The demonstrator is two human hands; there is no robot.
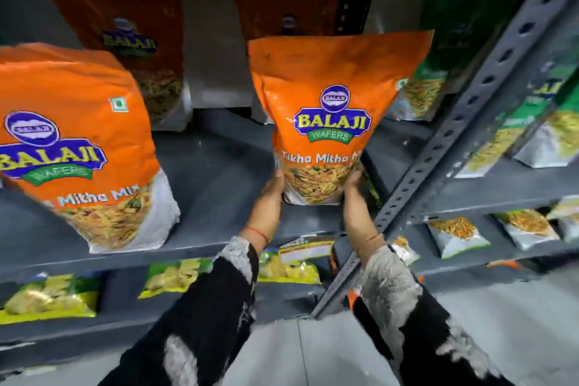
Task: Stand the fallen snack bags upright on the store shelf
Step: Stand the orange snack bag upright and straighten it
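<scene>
A: Sleeves (200, 307) lowest in frame. Left of centre?
B: Left hand (266, 197), fingers wrapped on the bag (332, 122) (orange, upright), centre frame on the shelf (216, 172).
A: Right?
B: Right hand (354, 194) clasps its other lower edge. Second bag (78, 141) stands far left.
</scene>
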